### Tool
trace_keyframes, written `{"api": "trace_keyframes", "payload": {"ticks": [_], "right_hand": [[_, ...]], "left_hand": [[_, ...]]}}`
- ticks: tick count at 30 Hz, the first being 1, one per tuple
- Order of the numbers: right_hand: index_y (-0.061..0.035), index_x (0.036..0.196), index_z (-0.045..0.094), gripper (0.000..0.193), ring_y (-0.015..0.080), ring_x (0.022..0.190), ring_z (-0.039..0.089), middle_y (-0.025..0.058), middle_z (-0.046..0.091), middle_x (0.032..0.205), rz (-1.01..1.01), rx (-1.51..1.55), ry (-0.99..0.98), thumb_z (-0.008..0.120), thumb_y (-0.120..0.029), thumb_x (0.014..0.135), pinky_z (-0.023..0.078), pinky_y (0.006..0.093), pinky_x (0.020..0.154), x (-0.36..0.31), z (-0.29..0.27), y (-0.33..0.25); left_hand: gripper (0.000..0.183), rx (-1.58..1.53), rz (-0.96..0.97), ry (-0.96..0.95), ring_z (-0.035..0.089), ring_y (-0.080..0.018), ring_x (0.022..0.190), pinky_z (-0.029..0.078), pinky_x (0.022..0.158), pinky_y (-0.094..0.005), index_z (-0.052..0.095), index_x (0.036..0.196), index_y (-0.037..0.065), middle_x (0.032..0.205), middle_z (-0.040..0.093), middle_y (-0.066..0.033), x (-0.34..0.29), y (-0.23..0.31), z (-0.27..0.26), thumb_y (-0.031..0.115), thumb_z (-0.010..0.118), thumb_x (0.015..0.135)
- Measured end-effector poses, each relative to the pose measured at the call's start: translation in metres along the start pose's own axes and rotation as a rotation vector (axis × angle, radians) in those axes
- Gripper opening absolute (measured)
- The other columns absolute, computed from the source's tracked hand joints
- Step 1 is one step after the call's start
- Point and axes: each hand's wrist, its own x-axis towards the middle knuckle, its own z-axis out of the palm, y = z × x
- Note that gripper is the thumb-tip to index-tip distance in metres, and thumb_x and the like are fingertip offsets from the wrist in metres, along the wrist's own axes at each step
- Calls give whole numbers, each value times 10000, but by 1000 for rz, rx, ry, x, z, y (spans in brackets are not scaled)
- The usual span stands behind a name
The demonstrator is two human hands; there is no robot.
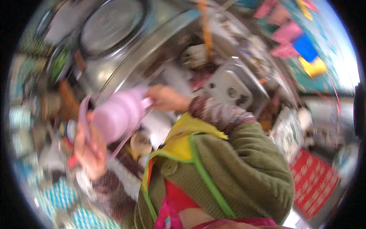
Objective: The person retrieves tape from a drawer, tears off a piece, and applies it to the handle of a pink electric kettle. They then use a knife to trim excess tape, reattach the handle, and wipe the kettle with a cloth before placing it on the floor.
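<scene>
A lilac round container (120, 114) with stepped rings and a loop-like handle or strap is held tilted in front of my body. Motion blur hides whether it is a flask or a jug. My left hand (92, 147) grips its wide left end, beside the loop. At the narrower right end, my right hand (169, 98) has its fingers closed on the rim, near a small pale part. A thin lilac band hangs below the container.
Beyond my hands lies a metal sink (230, 86) with a drain. A large round pan or lid (112, 26) rests on the metal counter at the far left, near a bowl of greens (60, 63). A red patterned cloth or mat (313, 183) lies at the right.
</scene>
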Motion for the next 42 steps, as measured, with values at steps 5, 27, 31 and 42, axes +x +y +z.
{"api": "trace_keyframes", "payload": {"ticks": [5, 27, 31, 42], "right_hand": [[-28, 1117, 644, 412, 388, 932, 647, 177, 670, 989, 145, -12, 99, 810, -203, 782, 524, 484, 814, -34, -8, -15], [-29, 1183, 665, 384, 160, 956, 684, 82, 690, 1118, 500, 238, 1106, 821, -222, 891, 580, 334, 802, -194, -272, 84], [-40, 1044, 659, 385, 198, 843, 676, 73, 677, 970, 297, 514, 1665, 814, -370, 921, 574, 339, 720, -274, -427, 101], [-55, 1377, 604, 354, 271, 1205, 623, 131, 664, 1291, 145, -1435, 1090, 518, -90, 1035, 476, 409, 1073, -392, -613, 33]], "left_hand": [[372, 65, -54, -246, 326, -76, 364, 294, 295, -217, 511, 1267, -56, 589, 388, 10, 15, -12, 21, 283, 455, 1126], [370, -21, -110, -162, 327, -52, 442, 282, 342, -206, 553, 1333, -38, 702, 405, 34, 35, -23, 49, 262, 490, 1124], [366, -119, -78, -126, 331, -52, 462, 292, 357, -200, 538, 1346, -32, 725, 410, 34, 50, -23, 39, 255, 489, 1125], [262, -172, 31, 92, 261, -5, 460, 205, 371, -198, 619, 1265, 11, 672, 339, 88, 65, -12, 32, 160, 450, 1131]]}}
